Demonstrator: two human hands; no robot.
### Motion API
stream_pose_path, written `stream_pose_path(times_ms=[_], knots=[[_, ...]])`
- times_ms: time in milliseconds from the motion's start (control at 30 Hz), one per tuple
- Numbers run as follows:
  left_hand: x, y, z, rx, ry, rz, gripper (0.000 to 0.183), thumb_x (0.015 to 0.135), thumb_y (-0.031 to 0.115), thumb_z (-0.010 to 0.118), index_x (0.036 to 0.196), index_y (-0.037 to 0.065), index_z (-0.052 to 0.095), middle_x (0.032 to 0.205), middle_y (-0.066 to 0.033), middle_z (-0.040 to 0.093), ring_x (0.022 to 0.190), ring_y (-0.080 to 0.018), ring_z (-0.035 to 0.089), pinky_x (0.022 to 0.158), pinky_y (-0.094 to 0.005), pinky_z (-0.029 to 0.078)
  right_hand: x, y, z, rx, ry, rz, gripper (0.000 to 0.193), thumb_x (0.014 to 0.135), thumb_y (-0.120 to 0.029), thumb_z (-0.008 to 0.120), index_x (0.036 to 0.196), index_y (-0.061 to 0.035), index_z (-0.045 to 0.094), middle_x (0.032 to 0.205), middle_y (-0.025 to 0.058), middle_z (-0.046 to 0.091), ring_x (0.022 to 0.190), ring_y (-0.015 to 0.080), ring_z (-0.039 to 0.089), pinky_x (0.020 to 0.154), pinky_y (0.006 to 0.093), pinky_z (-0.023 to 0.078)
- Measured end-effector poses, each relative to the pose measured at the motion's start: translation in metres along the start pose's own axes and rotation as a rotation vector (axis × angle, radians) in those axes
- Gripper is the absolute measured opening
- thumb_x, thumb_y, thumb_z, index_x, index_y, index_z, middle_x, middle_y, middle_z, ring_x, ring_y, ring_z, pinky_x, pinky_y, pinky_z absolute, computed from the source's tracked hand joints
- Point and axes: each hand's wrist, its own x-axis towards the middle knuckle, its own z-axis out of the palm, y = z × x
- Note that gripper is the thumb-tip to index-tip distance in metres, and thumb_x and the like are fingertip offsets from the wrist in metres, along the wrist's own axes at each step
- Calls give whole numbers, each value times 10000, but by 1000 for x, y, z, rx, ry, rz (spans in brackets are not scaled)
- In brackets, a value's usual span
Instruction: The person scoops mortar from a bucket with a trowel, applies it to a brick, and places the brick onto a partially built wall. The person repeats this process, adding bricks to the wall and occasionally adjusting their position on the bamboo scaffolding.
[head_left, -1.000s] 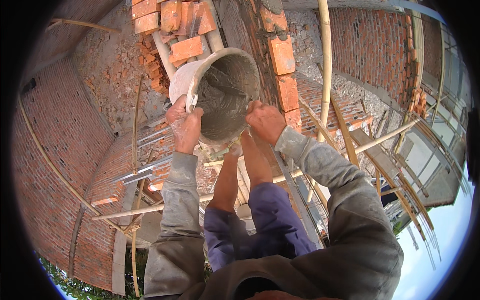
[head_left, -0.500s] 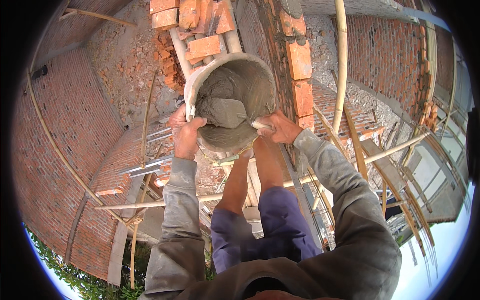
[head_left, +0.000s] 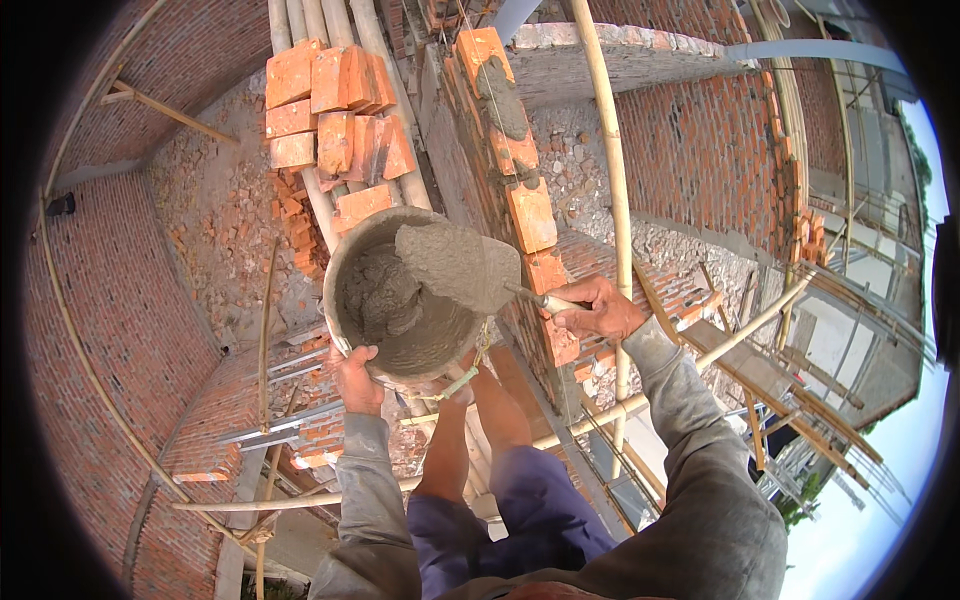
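Note:
My left hand is closed on the near-left rim of a round bucket that holds wet grey mortar. In my right hand, the fingers wrap round the handle of a trowel. Its blade carries a thick heap of mortar and hangs above the bucket's right side, its handle end close to the brick wall. That narrow wall runs along the right of the bucket. Fresh mortar lies on top of its farther bricks. A thin cord dangles from the bucket.
Loose orange bricks are stacked on bamboo poles beyond the bucket. An upright bamboo pole stands right of the wall, and a crosswise pole passes behind my right arm. Rubble covers the ground far below.
My right hand has lifted the trowel, loaded with mortar, out of the bucket and rightward toward the wall. The view has shifted, showing more of the wall and brick stack.

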Motion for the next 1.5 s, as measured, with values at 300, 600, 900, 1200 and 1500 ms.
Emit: stream_pose_path(times_ms=[300,600,900,1200,1500], knots=[[-65,-20,-63,25,23,-55,505,711,-103,581,1197,-3,673,1193,-112,715,1011,-256,701,922,-390,583,54,-22,-53,139,456,-235,311,979,-207,771,1187,24,761,799,11,662,605,92,582,551,266,472],[-121,-31,-118,143,138,-112,505,690,-84,600,1176,33,672,1111,-63,708,967,-211,675,866,-339,561,212,-43,-86,-9,845,-258,214,902,-120,718,1041,31,779,734,73,695,617,160,650,537,328,499],[-128,-35,-136,178,190,-169,447,694,-80,607,1121,23,690,1104,-70,715,961,-199,668,862,-335,554,266,-79,-55,-638,1104,-275,247,749,-47,681,957,74,734,914,335,715,917,513,713,820,543,555],[-112,-28,-90,99,199,-106,510,734,-77,597,1228,19,680,1160,-64,712,1008,-202,666,908,-339,544,233,-64,-64,-845,1012,-154,219,786,-33,675,972,67,731,926,318,716,964,511,702,828,532,557],[-77,12,-6,166,58,-36,384,771,-47,610,1145,-15,692,1092,-69,719,948,-180,674,890,-327,539,-10,-45,18,-610,461,-47,368,884,-110,743,1226,25,727,981,189,769,854,280,750,743,407,561]])
